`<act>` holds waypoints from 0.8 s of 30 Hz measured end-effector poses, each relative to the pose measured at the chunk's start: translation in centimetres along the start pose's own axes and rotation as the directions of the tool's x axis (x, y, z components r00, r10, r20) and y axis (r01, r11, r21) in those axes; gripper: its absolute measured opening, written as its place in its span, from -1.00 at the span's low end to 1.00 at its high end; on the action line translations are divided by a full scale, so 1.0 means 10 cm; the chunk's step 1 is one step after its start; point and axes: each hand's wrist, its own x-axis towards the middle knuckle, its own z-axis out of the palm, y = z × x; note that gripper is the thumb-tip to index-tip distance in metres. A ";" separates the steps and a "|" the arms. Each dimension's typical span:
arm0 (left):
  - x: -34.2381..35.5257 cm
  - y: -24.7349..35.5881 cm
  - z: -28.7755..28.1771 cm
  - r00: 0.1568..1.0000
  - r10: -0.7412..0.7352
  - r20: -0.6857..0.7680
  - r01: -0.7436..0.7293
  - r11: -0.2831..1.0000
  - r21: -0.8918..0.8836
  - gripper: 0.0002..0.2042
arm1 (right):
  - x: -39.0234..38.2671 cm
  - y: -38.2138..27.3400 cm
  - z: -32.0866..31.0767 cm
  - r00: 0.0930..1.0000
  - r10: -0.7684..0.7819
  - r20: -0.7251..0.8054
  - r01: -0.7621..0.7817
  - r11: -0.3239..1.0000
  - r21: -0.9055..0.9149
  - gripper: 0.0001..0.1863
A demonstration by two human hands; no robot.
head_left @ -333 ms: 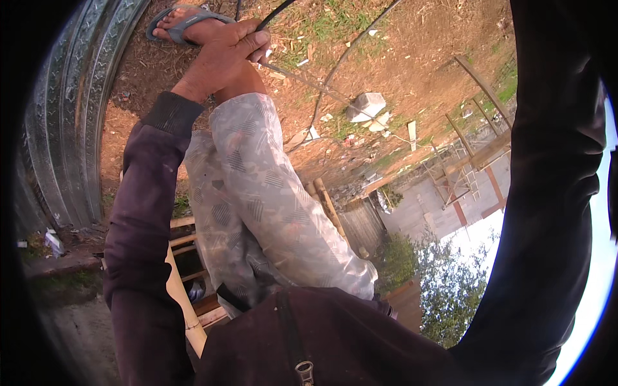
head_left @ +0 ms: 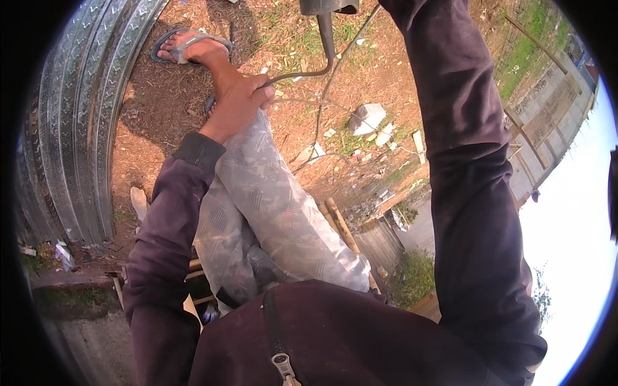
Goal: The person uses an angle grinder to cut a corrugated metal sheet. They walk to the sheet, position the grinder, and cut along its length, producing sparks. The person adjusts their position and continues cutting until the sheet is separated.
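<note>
My left hand (head_left: 239, 108) is closed around a black power cord (head_left: 299, 75), in front of my patterned grey trousers (head_left: 257, 161). From that hand the cord runs right, then bends up into a thick sleeve under the dark grey end of a corded tool (head_left: 329, 6). Only that end shows at the top edge, so the tool's kind cannot be made out. My right arm, in a dark sleeve (head_left: 460, 116), reaches up past the top edge beside it. The right hand lies outside the picture.
Corrugated metal sheets (head_left: 84, 128) stand on the left, near my sandalled foot (head_left: 193, 48). A long cable (head_left: 320, 109) crosses the littered ground past a pale block (head_left: 367, 119). Bamboo poles (head_left: 347, 231) lie beside my legs; timber framing (head_left: 528, 138) stands farther right.
My right arm has swung left from the right side. The tool's end has come into view at the top. My left hand has moved slightly down, still holding the cord.
</note>
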 end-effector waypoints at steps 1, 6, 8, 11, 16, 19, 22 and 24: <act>-0.07 0.04 0.09 1.000 -0.021 -0.005 0.021 0.999 0.047 -0.82 | -0.27 -0.12 0.15 0.999 0.022 -0.047 -0.023 0.999 -0.025 -0.76; -0.55 -0.10 0.52 0.980 0.159 -0.118 -0.143 0.981 0.131 -0.91 | -1.28 0.04 0.54 0.928 0.113 -0.355 0.015 0.941 0.339 -0.41; -0.70 -0.32 0.57 0.965 0.262 -0.022 -0.242 0.916 0.321 -0.88 | -1.67 0.13 0.61 0.876 0.250 -0.412 0.030 0.825 0.564 -0.13; -0.98 -0.26 0.91 0.947 0.313 0.068 -0.314 0.863 0.396 -0.84 | -2.40 -0.09 0.63 0.823 0.324 -0.466 0.099 0.727 0.680 -0.13; -1.44 -0.60 1.58 0.990 0.129 0.048 -0.137 0.970 0.203 -0.88 | -3.36 0.07 0.37 0.777 0.388 -0.495 0.155 0.644 0.749 -0.17; -1.64 -0.65 1.90 0.998 -0.059 0.023 0.050 0.960 0.274 -0.90 | -3.82 0.27 0.18 0.757 0.408 -0.511 0.183 0.618 0.765 -0.18; -1.79 -0.87 2.13 0.998 -0.055 0.009 0.048 0.926 0.373 -0.90 | -4.25 0.53 0.02 0.722 0.436 -0.538 0.208 0.605 0.769 -0.21; -1.76 -1.30 2.06 0.987 -0.102 0.124 0.038 0.898 0.438 -0.69 | -4.46 0.67 -0.13 0.709 0.453 -0.541 0.227 0.579 0.783 -0.22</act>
